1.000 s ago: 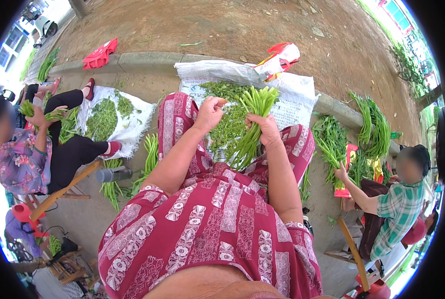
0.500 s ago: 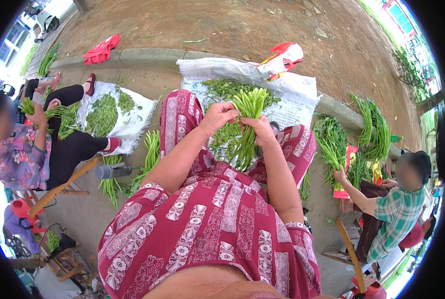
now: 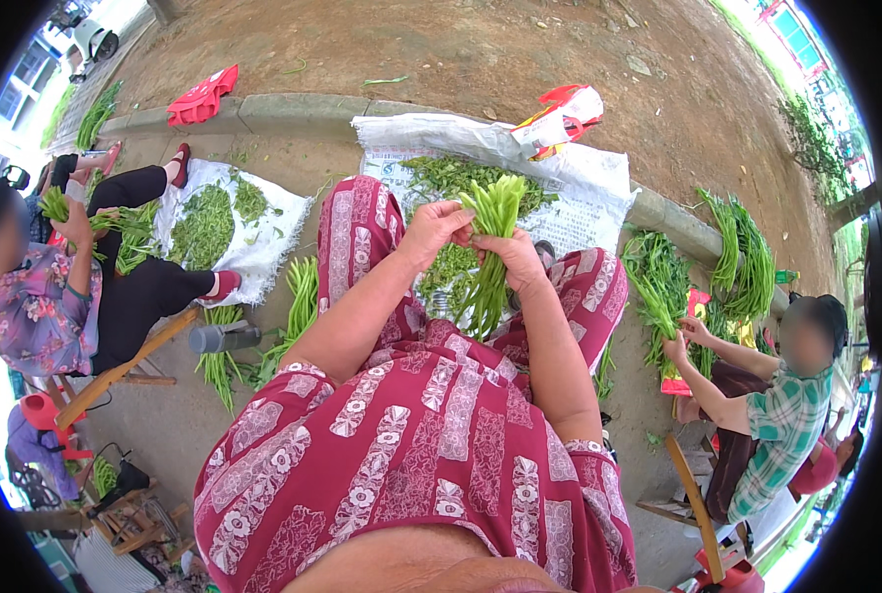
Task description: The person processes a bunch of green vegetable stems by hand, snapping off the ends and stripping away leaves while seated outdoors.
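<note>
A bunch of long green leafy-vegetable stems [image 3: 498, 203] is upright over my lap, its thick ends up and thinner stems hanging below. My right hand [image 3: 516, 259] is wrapped round its middle. At the bunch's left side, my left hand [image 3: 433, 232] has its fingertips pinched together against the stems; whatever lies between them is too small to make out. Beneath, between my knees, a white woven sack [image 3: 584, 183] is spread on the ground. Plucked green leaves [image 3: 441, 178] are heaped on it, partly hidden by my hands and the bunch.
Whole stems lie by my left leg [image 3: 301, 296]. To the left, a seated person [image 3: 41, 296] handles greens beside another leaf-covered sack [image 3: 263, 252]. To the right, a person in a checked shirt [image 3: 787, 415] holds a bunch. A low kerb [image 3: 303, 111] runs ahead, with a red-and-white bag [image 3: 565, 124] near it.
My left hand has shifted slightly beside the bunch, and the bunch's top has tilted a little. The person at the right has brought a second hand to their greens.
</note>
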The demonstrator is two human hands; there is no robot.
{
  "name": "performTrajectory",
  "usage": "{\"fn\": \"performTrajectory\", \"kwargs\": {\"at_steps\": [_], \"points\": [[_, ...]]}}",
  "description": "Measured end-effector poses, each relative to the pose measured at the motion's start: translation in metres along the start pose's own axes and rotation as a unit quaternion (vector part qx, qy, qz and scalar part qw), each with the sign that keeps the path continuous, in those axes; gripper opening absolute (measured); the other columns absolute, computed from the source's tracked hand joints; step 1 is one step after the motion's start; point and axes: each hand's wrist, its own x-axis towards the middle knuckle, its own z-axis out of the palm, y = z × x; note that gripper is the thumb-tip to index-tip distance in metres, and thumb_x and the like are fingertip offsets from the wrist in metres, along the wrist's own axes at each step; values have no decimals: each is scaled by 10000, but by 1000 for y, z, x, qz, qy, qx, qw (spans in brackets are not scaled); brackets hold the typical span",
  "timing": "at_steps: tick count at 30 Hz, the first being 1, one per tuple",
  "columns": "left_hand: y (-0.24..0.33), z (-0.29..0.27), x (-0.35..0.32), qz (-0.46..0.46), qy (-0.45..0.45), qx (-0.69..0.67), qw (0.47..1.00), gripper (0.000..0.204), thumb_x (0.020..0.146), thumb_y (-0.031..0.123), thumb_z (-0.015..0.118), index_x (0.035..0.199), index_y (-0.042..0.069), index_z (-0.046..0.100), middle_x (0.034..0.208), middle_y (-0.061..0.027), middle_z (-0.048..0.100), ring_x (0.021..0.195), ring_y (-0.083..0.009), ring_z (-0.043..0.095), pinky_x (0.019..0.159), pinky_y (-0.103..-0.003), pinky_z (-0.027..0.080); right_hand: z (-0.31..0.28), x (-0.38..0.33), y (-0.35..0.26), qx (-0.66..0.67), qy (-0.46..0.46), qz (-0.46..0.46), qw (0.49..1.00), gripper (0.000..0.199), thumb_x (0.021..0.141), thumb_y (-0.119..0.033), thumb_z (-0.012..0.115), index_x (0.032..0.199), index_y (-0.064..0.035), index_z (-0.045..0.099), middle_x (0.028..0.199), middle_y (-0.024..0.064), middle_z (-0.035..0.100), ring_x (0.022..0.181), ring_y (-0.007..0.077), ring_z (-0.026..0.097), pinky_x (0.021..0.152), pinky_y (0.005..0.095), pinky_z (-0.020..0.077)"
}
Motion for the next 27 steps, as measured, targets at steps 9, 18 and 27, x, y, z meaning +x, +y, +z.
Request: {"fn": "performTrajectory", "kwargs": {"at_steps": [9, 18, 27], "points": [[1, -3, 1, -5, 16, -57, 998, 145, 861, 143, 605, 880, 2, 633, 709, -62, 618, 620, -158, 595, 603, -286, 495, -1, -2, -1, 75, -24, 18, 997, 182, 767, -112, 710, 919, -57, 626, 781, 24, 624, 610, 127, 568, 539, 268, 469], [6, -6, 0, -5, -19, -56, 998, 151, 875, 135, 579, 915, -4, 622, 704, -69, 616, 611, -169, 599, 610, -290, 500, 1, -4, -4, 124, -20, 25, 992, 204, 803, -173, 685, 957, -64, 608, 808, 26, 617, 645, 144, 579, 588, 291, 498], [9, -3, -2, 5, -34, -44, 998, 145, 886, 124, 559, 916, -6, 615, 715, -62, 616, 617, -165, 598, 612, -297, 504, 1, 0, -3, 113, 3, 6, 994, 187, 791, -135, 673, 940, -45, 603, 802, 38, 617, 649, 148, 580, 578, 286, 486]]}}
